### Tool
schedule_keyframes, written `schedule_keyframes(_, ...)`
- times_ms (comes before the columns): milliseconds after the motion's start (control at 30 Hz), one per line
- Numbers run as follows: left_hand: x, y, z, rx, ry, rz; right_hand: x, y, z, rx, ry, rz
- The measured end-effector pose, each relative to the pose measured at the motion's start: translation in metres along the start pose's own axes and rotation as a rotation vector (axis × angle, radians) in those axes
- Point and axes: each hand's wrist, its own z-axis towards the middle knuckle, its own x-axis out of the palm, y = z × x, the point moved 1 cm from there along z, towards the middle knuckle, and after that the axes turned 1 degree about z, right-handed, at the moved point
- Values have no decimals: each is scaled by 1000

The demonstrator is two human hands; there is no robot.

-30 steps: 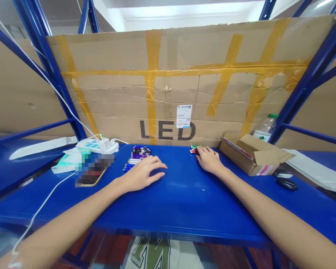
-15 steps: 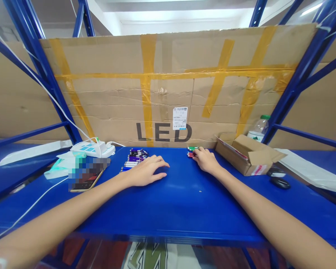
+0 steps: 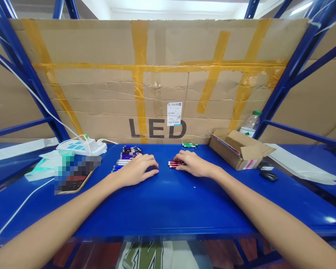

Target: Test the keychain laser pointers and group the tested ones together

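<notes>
Red pens (image 3: 172, 164) lie together on the blue shelf top, and my right hand (image 3: 195, 164) has its fingers closed over their right ends. Behind that hand, green pens (image 3: 189, 145) lie near the cardboard. My left hand (image 3: 141, 169) is palm down, thumb apart from the loosely bent fingers, beside a column of several pens in dark blue, black, purple, white and blue. Its fingers partly cover the right ends of the white pens (image 3: 123, 162) and blue pens (image 3: 117, 167); the purple pens (image 3: 126, 156) show above them.
A large taped cardboard panel (image 3: 112, 101) stands across the back. To the left are a white power strip (image 3: 84, 147), a phone (image 3: 81, 179) and a cable. On the right stand an open small box (image 3: 232, 151), a bottle (image 3: 251, 123) and a black mouse (image 3: 268, 176).
My right hand has drawn the red pens left and toward me, away from the green pens, which stay behind. My left hand stays by its pens. The view has shifted slightly.
</notes>
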Motion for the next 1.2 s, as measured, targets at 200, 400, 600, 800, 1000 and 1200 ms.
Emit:
schedule_keyframes(200,2,-14,-4,-68,22,-70,4,32,-7,-166,24,87)
schedule_keyframes(400,1,-17,-4,-34,54,-40,4,29,-7,-223,16,169)
schedule_keyframes(600,-3,-12,-5,-44,47,-36,-7,10,-5,-143,-34,273)
schedule_keyframes(800,-1,-10,-4,-38,46,-52,-14,8,-6,-55,79,432)
schedule_keyframes(1000,1,-13,-3,-37,34,-66,-13,15,-7,-54,181,452)
schedule_keyframes(1200,6,-15,-2,-21,2,-57,-13,15,-7,-54,191,455)
